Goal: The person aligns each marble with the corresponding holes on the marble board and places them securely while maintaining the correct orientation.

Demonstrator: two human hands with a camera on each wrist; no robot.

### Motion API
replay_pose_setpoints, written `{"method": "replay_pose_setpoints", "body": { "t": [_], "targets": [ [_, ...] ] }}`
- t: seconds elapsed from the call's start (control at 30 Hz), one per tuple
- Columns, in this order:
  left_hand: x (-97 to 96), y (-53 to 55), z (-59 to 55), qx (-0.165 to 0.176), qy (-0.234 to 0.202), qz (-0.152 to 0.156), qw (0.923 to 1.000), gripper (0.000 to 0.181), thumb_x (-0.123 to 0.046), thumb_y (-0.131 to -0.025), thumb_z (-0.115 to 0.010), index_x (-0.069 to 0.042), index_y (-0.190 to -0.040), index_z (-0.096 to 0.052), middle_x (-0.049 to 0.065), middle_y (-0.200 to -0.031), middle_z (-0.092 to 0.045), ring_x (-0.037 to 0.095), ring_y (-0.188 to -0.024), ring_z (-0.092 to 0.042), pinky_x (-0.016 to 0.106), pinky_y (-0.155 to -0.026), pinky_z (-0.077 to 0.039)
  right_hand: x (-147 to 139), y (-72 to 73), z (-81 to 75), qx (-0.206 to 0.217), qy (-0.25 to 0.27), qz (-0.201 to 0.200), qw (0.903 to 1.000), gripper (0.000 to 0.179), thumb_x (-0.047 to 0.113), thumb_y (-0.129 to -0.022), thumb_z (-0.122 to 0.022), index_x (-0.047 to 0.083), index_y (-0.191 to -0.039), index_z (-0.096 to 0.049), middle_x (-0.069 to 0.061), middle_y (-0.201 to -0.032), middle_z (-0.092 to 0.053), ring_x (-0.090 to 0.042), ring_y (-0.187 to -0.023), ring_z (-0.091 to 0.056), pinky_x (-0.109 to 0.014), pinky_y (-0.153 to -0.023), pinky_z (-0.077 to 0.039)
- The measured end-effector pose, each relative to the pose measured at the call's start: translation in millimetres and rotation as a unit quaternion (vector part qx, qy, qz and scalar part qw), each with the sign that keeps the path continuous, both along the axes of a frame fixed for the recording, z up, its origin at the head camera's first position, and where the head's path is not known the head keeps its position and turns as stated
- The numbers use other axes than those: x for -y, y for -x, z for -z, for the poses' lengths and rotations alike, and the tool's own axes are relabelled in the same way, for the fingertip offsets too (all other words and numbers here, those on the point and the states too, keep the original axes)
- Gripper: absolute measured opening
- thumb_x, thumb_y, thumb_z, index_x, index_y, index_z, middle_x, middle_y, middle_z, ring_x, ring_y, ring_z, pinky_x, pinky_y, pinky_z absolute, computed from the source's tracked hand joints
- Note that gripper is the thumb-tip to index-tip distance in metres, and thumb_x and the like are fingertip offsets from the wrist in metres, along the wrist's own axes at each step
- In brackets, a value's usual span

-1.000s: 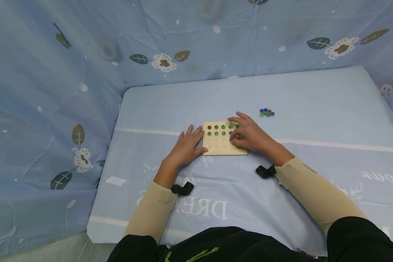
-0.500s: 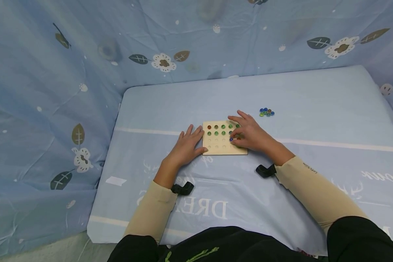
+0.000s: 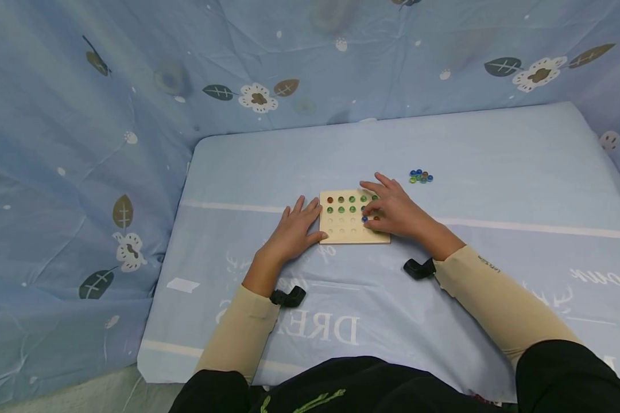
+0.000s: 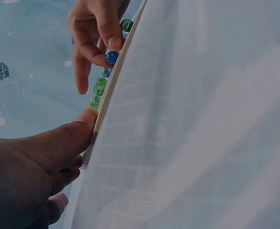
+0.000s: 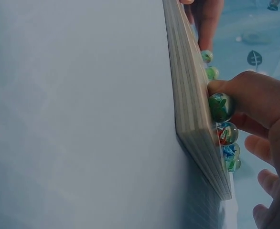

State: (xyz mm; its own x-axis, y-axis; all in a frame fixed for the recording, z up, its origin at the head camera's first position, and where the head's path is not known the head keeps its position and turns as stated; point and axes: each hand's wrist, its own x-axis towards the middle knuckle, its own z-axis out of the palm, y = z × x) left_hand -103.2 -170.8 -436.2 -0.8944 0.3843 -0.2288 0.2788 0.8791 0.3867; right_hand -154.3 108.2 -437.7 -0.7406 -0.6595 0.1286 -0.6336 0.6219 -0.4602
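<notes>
The person's right hand is pinching a blue marble between thumb and fingertip at the third row from the far edge of the wooden board, while the left hand, fingers spread and straightened, is resting against the board's left edge. Green and brownish marbles are sitting in the board's two far rows, and a loose cluster of marbles is lying beyond its far right corner.

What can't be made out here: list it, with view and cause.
Head: some of the wooden board, behind the right hand.
Head: the lettering on the right sleeve, too small to read.
Left wrist: the board's top face, seen edge-on.
Right wrist: most of the left hand, cut off by the top edge.
</notes>
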Motion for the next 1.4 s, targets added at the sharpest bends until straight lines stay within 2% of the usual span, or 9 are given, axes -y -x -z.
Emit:
{"method": "replay_pose_setpoints", "body": {
  "t": [0.4, 0.73, 0.87, 1.13, 1.27, 1.4],
  "targets": [
    [-0.1, -0.1, -3.0, 0.005, -0.006, 0.001, 1.0000, 0.074, -0.051, -0.092, -0.052, -0.018, -0.151, -0.023, -0.004, -0.158, -0.012, 0.022, -0.146, 0.004, 0.050, -0.118, -0.003, 0, 0.2, 0.7, -0.002, -0.005, -0.007, 1.0000, 0.018, 0.031, -0.077, -0.077, 0.020, -0.091, -0.075, -0.010, -0.149, -0.037, -0.039, -0.142, -0.014, -0.055, -0.114, -0.012],
    [-0.6, -0.6, -2.6, 0.005, -0.002, -0.004, 1.0000, 0.074, -0.051, -0.091, -0.053, -0.019, -0.151, -0.023, -0.004, -0.158, -0.012, 0.022, -0.146, 0.004, 0.049, -0.118, -0.003, -8, 1.3, -7.2, 0.033, 0.027, 0.016, 0.9990, 0.021, 0.030, -0.078, -0.076, 0.017, -0.094, -0.074, -0.007, -0.150, -0.035, -0.032, -0.144, -0.010, -0.054, -0.113, -0.019],
    [0.0, -0.2, -2.5, -0.001, -0.004, 0.002, 1.0000, 0.075, -0.051, -0.091, -0.053, -0.019, -0.151, -0.023, -0.003, -0.158, -0.013, 0.023, -0.146, 0.004, 0.050, -0.118, -0.003, -21, 6.4, -16.0, 0.041, 0.044, 0.039, 0.9974, 0.023, 0.029, -0.077, -0.077, 0.014, -0.095, -0.074, -0.005, -0.150, -0.033, -0.028, -0.145, -0.008, -0.057, -0.111, -0.020],
    [0.1, -0.4, -1.0, -0.002, -0.004, 0.006, 1.0000, 0.075, -0.051, -0.091, -0.053, -0.019, -0.151, -0.022, -0.003, -0.158, -0.012, 0.024, -0.146, 0.004, 0.050, -0.117, -0.003, -56, 24.0, -35.3, 0.020, 0.040, 0.111, 0.9928, 0.027, 0.026, -0.079, -0.076, 0.008, -0.098, -0.074, -0.008, -0.150, -0.033, -0.028, -0.145, -0.007, -0.058, -0.112, -0.019],
    [0.1, -0.7, -1.1, 0.000, -0.008, 0.002, 1.0000, 0.075, -0.051, -0.091, -0.053, -0.019, -0.151, -0.022, -0.004, -0.158, -0.012, 0.023, -0.146, 0.004, 0.050, -0.117, -0.002, -76, 32.3, -37.3, 0.015, 0.032, 0.154, 0.9875, 0.027, 0.024, -0.080, -0.074, 0.004, -0.099, -0.073, -0.010, -0.151, -0.031, -0.028, -0.145, -0.004, -0.059, -0.112, -0.017],
    [0.0, -1.0, -1.2, 0.002, -0.010, 0.001, 0.9999, 0.075, -0.051, -0.091, -0.053, -0.020, -0.151, -0.022, -0.004, -0.158, -0.012, 0.023, -0.146, 0.005, 0.050, -0.118, -0.002, -90, 38.2, -32.8, 0.037, 0.020, 0.202, 0.9785, 0.027, 0.023, -0.083, -0.071, 0.003, -0.101, -0.073, -0.008, -0.153, -0.028, -0.026, -0.146, -0.001, -0.061, -0.112, -0.015]
  ]
}}
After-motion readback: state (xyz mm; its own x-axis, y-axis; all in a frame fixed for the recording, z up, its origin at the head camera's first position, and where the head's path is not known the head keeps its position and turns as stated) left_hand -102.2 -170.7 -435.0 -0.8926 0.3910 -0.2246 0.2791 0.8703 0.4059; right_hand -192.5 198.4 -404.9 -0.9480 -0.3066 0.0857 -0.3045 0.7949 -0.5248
